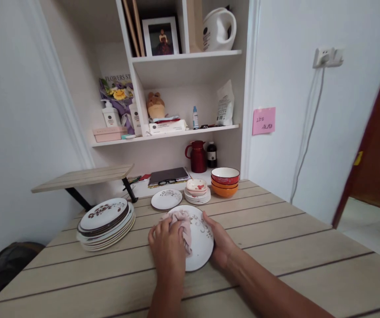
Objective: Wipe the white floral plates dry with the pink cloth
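Note:
A white plate (pixel 200 240) with a brown floral pattern and dark rim is tilted up in front of me over the table. Gripping its right edge is my right hand (pixel 221 243), thumb on the face and fingers behind. My left hand (pixel 168 243) presses a crumpled pale pink cloth (pixel 185 221) against the plate's left part, its fingers curled over the cloth. Just beyond lies a smaller white plate (pixel 166 199) with a similar floral pattern, flat on the table. The cloth and left hand hide part of the held plate's left side.
A tall plate stack (pixel 107 225) stands at left, beside a low wooden riser (pixel 84 176). Small dishes (pixel 197 194) and stacked red and orange bowls (pixel 225 182) sit at the back. Behind them are a dark laptop-like slab (pixel 168 176), a red jug (pixel 198 157) and shelves (pixel 190 57).

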`<state>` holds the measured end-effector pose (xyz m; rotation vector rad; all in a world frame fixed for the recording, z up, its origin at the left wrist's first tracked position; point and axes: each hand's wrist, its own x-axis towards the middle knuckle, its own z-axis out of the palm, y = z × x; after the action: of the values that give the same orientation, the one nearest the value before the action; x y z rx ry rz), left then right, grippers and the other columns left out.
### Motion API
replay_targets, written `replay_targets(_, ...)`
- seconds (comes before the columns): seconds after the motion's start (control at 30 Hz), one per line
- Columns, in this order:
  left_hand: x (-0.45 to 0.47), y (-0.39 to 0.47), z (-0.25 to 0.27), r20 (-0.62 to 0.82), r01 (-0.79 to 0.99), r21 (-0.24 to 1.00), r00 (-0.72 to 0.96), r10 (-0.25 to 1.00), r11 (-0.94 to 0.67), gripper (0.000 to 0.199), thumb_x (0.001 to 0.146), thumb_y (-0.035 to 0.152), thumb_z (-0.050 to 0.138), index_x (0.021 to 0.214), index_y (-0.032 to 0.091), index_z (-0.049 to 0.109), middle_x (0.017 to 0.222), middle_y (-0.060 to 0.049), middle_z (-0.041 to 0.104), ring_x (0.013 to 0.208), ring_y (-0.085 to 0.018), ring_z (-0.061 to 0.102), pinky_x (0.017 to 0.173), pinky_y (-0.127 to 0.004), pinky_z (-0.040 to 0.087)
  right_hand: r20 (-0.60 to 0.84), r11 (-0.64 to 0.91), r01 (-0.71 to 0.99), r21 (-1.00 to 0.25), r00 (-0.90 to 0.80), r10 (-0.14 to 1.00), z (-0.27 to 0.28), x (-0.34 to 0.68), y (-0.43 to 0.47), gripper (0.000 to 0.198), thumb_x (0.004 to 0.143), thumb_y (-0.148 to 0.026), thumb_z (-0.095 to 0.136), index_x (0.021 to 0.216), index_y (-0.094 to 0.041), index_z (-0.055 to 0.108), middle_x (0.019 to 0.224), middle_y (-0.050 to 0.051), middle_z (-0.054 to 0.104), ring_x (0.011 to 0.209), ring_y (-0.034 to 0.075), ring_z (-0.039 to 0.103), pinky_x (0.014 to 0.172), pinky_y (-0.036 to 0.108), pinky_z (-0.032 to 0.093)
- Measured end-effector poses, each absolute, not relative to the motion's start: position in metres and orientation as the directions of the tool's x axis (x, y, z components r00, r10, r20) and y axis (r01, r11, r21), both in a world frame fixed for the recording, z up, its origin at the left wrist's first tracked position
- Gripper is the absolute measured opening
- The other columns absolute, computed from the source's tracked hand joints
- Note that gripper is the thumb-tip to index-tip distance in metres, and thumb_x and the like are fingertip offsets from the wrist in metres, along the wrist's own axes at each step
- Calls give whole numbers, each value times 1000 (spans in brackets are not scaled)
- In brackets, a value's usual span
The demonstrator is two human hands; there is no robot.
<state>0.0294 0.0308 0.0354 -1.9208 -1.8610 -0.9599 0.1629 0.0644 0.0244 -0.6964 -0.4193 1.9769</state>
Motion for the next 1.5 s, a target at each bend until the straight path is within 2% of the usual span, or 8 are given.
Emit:
replay_targets(0.13, 45, 28, 31, 586, 927, 242, 97, 804, -288, 23, 87, 17, 55, 99, 27, 72, 108, -5, 67, 105, -24, 57, 92, -42, 43, -296, -447, -696, -562, -336, 894, 27, 175, 70, 54, 87, -52, 47, 117, -9, 61, 97, 14, 75, 92, 26, 69, 91, 42, 48)
replay_targets(0.3, 53, 33, 25, 618, 829, 220, 290, 731, -515, 31, 82, 8, 56, 104, 26, 69, 116, -5, 65, 108, -21, 57, 94, -40, 44, -298, -534, -637, -556, -447, 844, 21, 168, 67, 50, 83, -54, 55, 103, -10, 65, 87, 12, 75, 81, 24, 71, 87, 37, 50)
replay_targets(0.53, 29, 33, 34, 639, 929, 300, -27, 769, -217, 24, 86, 17, 56, 100, 30, 71, 125, -6, 59, 115, -24, 52, 100, -47, 36, -277, -533, -624, -571, -465, 841, 21, 153, 56, 52, 85, -51, 55, 112, -8, 63, 94, 14, 75, 87, 25, 71, 92, 39, 48)
replay_targets(0.7, 29, 28, 39, 625, 947, 305, -119, 771, -102, 21, 86, 19, 55, 96, 27, 72, 119, -8, 58, 113, -26, 50, 97, -44, 37, -284, -502, -665, -552, -416, 864, 26, 161, 60, 55, 88, -49, 50, 120, -6, 59, 98, 15, 75, 91, 26, 71, 95, 40, 47)
replay_targets(0.83, 43, 28, 35, 574, 919, 329, -12, 819, -217, 20, 85, 15, 55, 92, 25, 72, 105, -6, 60, 102, -22, 55, 89, -36, 42, -276, -481, -689, -542, -395, 876, 26, 165, 63, 51, 88, -49, 49, 116, -7, 61, 96, 15, 75, 89, 26, 71, 94, 40, 48)
replay_targets(0.97, 50, 31, 30, 572, 862, 338, 130, 810, -377, 26, 84, 12, 55, 99, 26, 71, 111, -4, 61, 103, -20, 56, 89, -34, 43, -287, -534, -652, -538, -454, 843, 22, 160, 61, 51, 85, -51, 54, 111, -8, 63, 95, 15, 75, 90, 25, 71, 92, 39, 49)
replay_targets(1.27, 19, 36, 35, 619, 940, 324, -129, 775, -102, 24, 86, 18, 55, 99, 30, 71, 113, -4, 62, 108, -24, 53, 95, -43, 36, -306, -501, -615, -609, -400, 864, 20, 155, 58, 52, 84, -48, 56, 117, -8, 61, 101, 15, 74, 94, 26, 70, 95, 40, 47)
replay_targets(1.5, 39, 33, 30, 508, 926, 297, 53, 860, -232, 24, 86, 16, 53, 97, 26, 72, 105, -6, 64, 99, -22, 56, 86, -35, 42, -284, -488, -699, -522, -397, 873, 22, 163, 65, 51, 87, -48, 50, 115, -7, 61, 96, 15, 75, 91, 25, 70, 94, 39, 48)
